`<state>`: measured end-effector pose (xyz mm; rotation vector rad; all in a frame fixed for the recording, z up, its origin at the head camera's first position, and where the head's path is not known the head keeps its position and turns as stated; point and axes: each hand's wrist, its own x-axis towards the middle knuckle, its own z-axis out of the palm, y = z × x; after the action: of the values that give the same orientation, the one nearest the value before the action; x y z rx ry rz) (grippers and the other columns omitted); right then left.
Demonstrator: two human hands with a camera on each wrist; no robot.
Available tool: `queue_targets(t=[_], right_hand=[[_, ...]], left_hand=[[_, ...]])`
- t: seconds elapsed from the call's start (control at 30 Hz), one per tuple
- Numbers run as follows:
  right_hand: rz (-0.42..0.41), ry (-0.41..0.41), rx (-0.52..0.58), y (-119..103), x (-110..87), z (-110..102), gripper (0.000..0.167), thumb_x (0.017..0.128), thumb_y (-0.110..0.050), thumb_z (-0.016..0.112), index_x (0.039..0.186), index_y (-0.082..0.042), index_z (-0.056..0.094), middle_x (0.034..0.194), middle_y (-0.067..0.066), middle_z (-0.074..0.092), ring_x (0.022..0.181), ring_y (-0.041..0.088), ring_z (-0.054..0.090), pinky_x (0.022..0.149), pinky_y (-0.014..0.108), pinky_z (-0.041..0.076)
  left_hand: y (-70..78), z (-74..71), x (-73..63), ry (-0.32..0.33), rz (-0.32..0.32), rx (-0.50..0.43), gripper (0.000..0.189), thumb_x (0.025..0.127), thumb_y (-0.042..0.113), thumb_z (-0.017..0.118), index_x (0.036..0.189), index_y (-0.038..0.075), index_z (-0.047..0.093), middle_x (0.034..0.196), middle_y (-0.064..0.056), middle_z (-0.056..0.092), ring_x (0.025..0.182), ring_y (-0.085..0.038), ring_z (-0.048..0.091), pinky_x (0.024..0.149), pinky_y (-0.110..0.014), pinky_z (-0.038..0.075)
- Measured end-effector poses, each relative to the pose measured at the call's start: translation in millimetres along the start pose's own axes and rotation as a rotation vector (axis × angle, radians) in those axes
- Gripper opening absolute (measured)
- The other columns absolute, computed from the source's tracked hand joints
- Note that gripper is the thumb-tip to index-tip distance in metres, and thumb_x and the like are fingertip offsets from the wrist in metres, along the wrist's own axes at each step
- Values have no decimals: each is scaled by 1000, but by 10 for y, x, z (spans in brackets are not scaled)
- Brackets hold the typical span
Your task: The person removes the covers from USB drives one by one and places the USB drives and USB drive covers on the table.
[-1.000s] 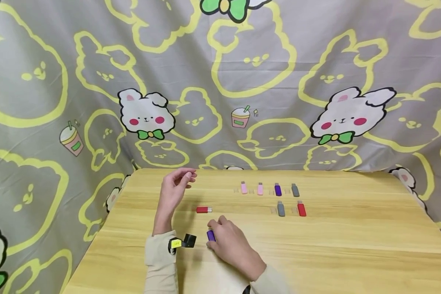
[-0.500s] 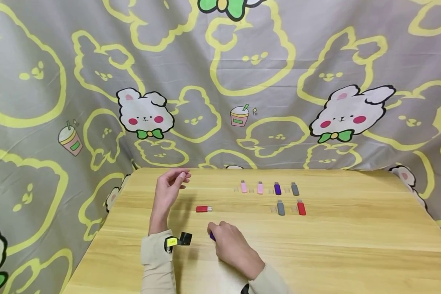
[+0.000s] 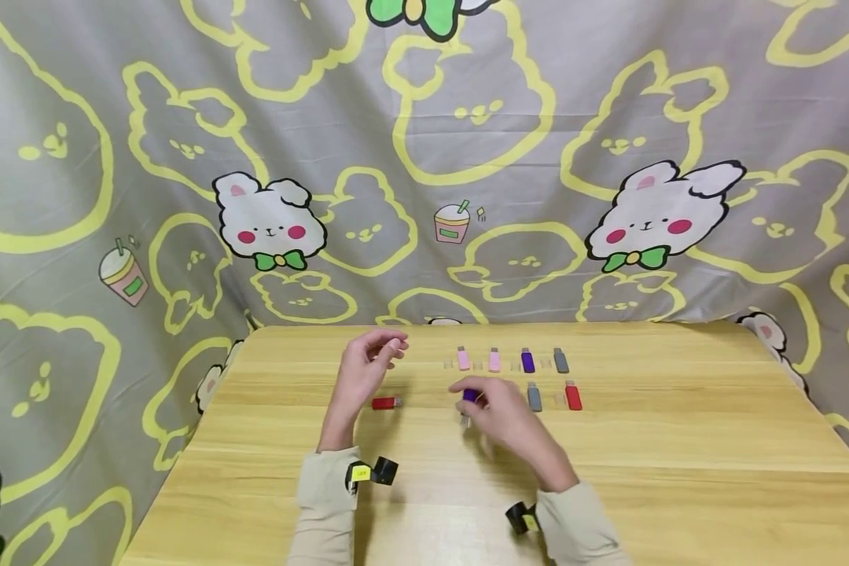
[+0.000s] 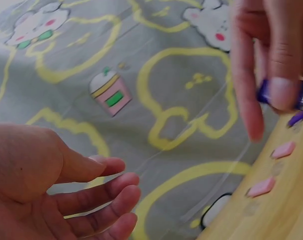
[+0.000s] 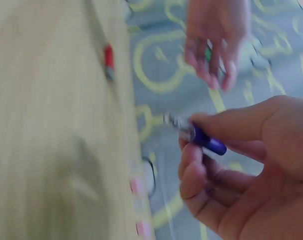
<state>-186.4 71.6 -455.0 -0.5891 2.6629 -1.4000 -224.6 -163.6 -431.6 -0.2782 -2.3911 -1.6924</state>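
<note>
My right hand [image 3: 505, 413] pinches a purple USB flash drive [image 5: 211, 144] between thumb and fingers above the middle of the table. The drive's clear-capped metal plug [image 5: 177, 125] sticks out past the fingertips in the right wrist view. My left hand [image 3: 368, 365] hovers to the left, its fingers loosely bent and holding nothing. Below it, a red USB flash drive [image 3: 384, 403] lies sideways on the table, plug pointing right. In the left wrist view the right hand [image 4: 279, 55] shows with the purple drive at the upper right.
Toward the back of the wooden table [image 3: 644, 487] lie two pink drives [image 3: 494, 360], a purple one [image 3: 527, 361] and a grey one [image 3: 561, 361] in a row, with clear caps beside them. Nearer are another grey drive [image 3: 534, 397] and a red one [image 3: 573, 395]. A patterned curtain [image 3: 396, 157] hangs behind.
My right hand has lifted the purple flash drive off the table and carried it forward and right. My left hand drifted left, then moved right. The red drive at left stays on the table.
</note>
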Motion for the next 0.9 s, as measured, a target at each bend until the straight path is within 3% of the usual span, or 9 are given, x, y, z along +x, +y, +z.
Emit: queue_targets(t=[0.17, 0.33, 0.43, 0.63, 0.73, 0.9], right_hand=[[61, 122, 111, 161, 2, -289, 6, 90, -6, 79, 95, -3, 77, 82, 1, 72, 70, 16, 65, 63, 27, 56], [116, 152, 312, 214, -10, -434, 7, 91, 1, 76, 97, 4, 74, 88, 12, 74, 77, 27, 74, 72, 41, 62], [143, 144, 385, 214, -9, -465, 10, 91, 1, 75, 99, 6, 73, 95, 15, 74, 84, 27, 76, 77, 41, 62], [140, 186, 367, 208, -12, -479, 15, 91, -8, 80, 99, 2, 74, 101, 14, 74, 85, 19, 73, 74, 30, 61], [124, 217, 357, 210, -11, -472, 17, 90, -14, 82, 100, -2, 76, 104, 11, 75, 86, 16, 71, 70, 25, 57], [111, 231, 366, 206, -10, -460, 18, 89, -20, 83, 101, -7, 78, 105, 7, 76, 89, 16, 70, 69, 25, 54]], left_hand=[[31, 140, -6, -68, 25, 10, 15, 102, 3, 61, 111, -2, 73, 100, -19, 74, 90, -40, 69, 74, -43, 60], [63, 232, -14, -112, 41, 21, 15, 102, 2, 62, 110, -3, 73, 98, -18, 74, 87, -33, 71, 74, -43, 60], [83, 307, -20, -161, 41, 23, 15, 101, 1, 62, 111, -1, 73, 100, -17, 74, 88, -34, 71, 74, -37, 60], [122, 513, -45, -299, 54, -15, 17, 99, 5, 67, 114, 0, 73, 110, -15, 73, 91, -29, 72, 75, -30, 60], [122, 615, -58, -345, 56, -52, 18, 99, 6, 69, 115, -1, 73, 109, -15, 72, 90, -30, 72, 76, -36, 61], [109, 728, -78, -364, 23, -130, 18, 98, 6, 69, 115, -2, 72, 102, -16, 72, 91, -42, 71, 78, -50, 60]])
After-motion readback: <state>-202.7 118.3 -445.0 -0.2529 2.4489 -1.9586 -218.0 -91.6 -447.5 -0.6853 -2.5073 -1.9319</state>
